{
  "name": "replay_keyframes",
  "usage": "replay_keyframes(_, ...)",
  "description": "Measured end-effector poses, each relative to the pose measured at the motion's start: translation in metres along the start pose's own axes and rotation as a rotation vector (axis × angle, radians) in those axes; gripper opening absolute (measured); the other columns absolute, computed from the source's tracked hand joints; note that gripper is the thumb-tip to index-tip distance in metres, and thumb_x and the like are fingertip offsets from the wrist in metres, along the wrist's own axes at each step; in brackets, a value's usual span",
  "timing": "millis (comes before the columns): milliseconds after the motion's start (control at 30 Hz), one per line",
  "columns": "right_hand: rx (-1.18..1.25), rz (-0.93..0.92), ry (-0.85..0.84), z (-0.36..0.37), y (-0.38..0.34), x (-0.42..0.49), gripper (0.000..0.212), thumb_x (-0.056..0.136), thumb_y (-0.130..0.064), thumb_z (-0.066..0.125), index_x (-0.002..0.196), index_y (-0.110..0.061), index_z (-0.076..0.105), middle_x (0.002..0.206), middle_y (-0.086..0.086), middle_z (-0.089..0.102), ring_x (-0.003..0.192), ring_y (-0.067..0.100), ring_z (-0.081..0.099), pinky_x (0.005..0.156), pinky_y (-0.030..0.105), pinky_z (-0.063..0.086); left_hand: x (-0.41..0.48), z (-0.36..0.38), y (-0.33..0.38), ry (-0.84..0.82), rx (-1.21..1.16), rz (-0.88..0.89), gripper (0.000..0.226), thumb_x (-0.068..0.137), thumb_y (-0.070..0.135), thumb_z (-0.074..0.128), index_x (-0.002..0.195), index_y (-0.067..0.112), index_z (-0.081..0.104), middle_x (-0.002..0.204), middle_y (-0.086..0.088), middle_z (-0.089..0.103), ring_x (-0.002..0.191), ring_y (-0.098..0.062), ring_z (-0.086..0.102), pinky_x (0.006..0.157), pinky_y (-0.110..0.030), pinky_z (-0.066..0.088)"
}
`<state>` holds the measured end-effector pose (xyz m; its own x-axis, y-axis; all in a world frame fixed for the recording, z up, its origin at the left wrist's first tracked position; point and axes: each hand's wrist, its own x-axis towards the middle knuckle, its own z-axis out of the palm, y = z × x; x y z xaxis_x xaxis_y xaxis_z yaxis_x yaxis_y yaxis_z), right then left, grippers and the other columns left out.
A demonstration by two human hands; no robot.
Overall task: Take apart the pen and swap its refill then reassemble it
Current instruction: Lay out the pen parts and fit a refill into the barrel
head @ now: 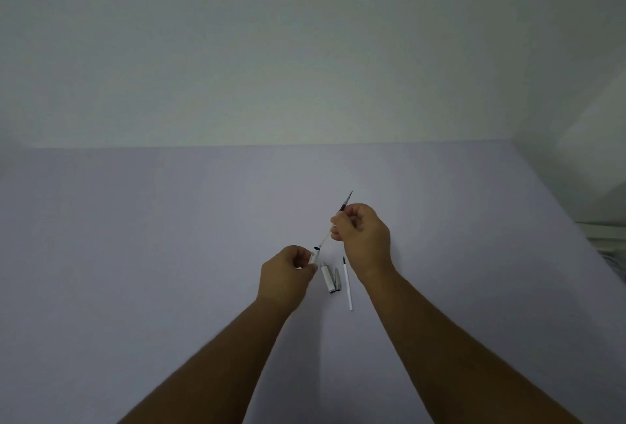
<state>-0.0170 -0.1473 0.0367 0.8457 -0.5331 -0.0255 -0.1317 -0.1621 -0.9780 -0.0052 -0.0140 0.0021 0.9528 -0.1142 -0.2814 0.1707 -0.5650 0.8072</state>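
Your left hand [288, 271] grips the barrel [315, 256]; your right hand [360, 234] pinches the refill [326, 237], slanting far-right, its near end at the barrel's mouth.

Matt, smooth, pale lilac table surface [169, 237] under both hands, paper-like or laminate, cannot tell which. Between the hands, a thin refill [326, 237]: translucent whitish plastic with a dark, faintly shiny tip beyond the right hand [360, 237]. In the left hand [288, 272], a white, smooth plastic-looking pen barrel [315, 255] with a dark rim. Just right of the left hand, a white pen cap [329, 277] with a grey, metallic-looking clip. Below the right hand, a spare refill [348, 284], white matt plastic, dark-tipped. Behind, a plain matt wall [305, 50].
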Motion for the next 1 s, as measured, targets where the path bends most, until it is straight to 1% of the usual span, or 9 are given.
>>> replay_keyframes(167,0.000,0.023,-0.039,-0.003,0.005,-0.002,0.016,0.088,-0.020,0.058,0.074,-0.028,0.057,0.078,0.003,0.070,0.064,0.011,0.067,0.076,0.036,0.060,-0.004,0.001,0.000,-0.019,0.006,0.011,0.007,0.082,0.018,0.068,0.086,0.020,0.063,0.081,0.000,0.065,0.074,-0.017,0.060,0.072,-0.028,0.053)
replay_keyframes(267,0.025,0.023,-0.058,-0.004,0.007,-0.003,0.016,0.087,-0.020,0.058,0.074,-0.029,0.058,0.076,0.000,0.070,0.061,0.007,0.067,0.074,0.035,0.060,-0.004,0.001,-0.002,-0.017,0.012,0.017,0.007,0.081,0.018,0.068,0.087,0.019,0.064,0.081,0.000,0.065,0.075,-0.018,0.061,0.073,-0.030,0.054)
replay_keyframes(467,0.040,0.019,-0.056,-0.004,0.013,-0.005,0.018,0.087,-0.019,0.058,0.073,-0.029,0.058,0.076,-0.001,0.070,0.062,0.008,0.067,0.073,0.032,0.059,-0.006,0.002,-0.005,-0.027,0.004,0.016,0.008,0.080,0.018,0.068,0.080,0.023,0.062,0.077,0.003,0.064,0.067,-0.014,0.058,0.064,-0.025,0.051)
replay_keyframes(600,0.007,0.030,-0.058,-0.005,0.017,-0.006,0.018,0.088,-0.018,0.057,0.074,-0.028,0.057,0.076,-0.003,0.070,0.064,0.010,0.068,0.072,0.030,0.058,-0.006,0.001,-0.006,-0.026,-0.005,0.034,0.007,0.080,0.018,0.068,0.079,0.023,0.063,0.079,-0.001,0.068,0.069,-0.017,0.061,0.066,-0.029,0.053)
replay_keyframes(733,-0.091,0.060,-0.161,-0.001,0.024,-0.008,0.006,0.085,-0.020,0.060,0.079,-0.021,0.062,0.078,0.002,0.069,0.074,0.019,0.067,0.071,0.031,0.056,-0.004,0.004,-0.003,-0.023,0.000,0.065,0.007,0.082,0.022,0.068,0.084,0.024,0.062,0.078,0.005,0.066,0.070,-0.014,0.062,0.063,-0.020,0.049)
replay_keyframes(800,-0.178,0.048,-0.208,0.002,0.030,-0.008,0.004,0.082,-0.020,0.062,0.078,-0.019,0.063,0.074,-0.002,0.065,0.070,0.016,0.060,0.067,0.028,0.050,0.000,0.005,-0.002,-0.016,0.019,0.070,0.009,0.082,0.023,0.068,0.088,0.025,0.062,0.078,0.009,0.063,0.070,-0.010,0.061,0.063,-0.017,0.046)
replay_keyframes(867,-0.201,0.061,-0.236,0.003,0.033,-0.008,0.005,0.080,-0.019,0.063,0.076,-0.019,0.065,0.073,-0.004,0.062,0.067,0.012,0.054,0.064,0.026,0.046,0.002,0.006,-0.002,-0.017,0.026,0.068,0.009,0.082,0.023,0.068,0.090,0.024,0.062,0.077,0.010,0.062,0.069,-0.009,0.060,0.064,-0.018,0.047)
replay_keyframes(933,-0.189,0.085,-0.248,0.001,0.036,-0.007,0.005,0.079,-0.019,0.063,0.079,-0.020,0.067,0.080,-0.002,0.065,0.071,0.012,0.056,0.065,0.024,0.046,0.002,0.005,-0.004,-0.019,0.019,0.062,0.008,0.082,0.022,0.068,0.086,0.025,0.062,0.075,0.010,0.062,0.066,-0.007,0.059,0.060,-0.017,0.048)
replay_keyframes(1000,-0.157,0.110,-0.224,-0.003,0.039,-0.002,0.011,0.081,-0.016,0.060,0.084,-0.021,0.068,0.089,0.000,0.067,0.079,0.013,0.059,0.069,0.024,0.047,0.003,0.003,-0.006,-0.013,0.009,0.057,0.010,0.081,0.021,0.068,0.081,0.028,0.060,0.073,0.011,0.061,0.064,-0.005,0.058,0.055,-0.016,0.046)
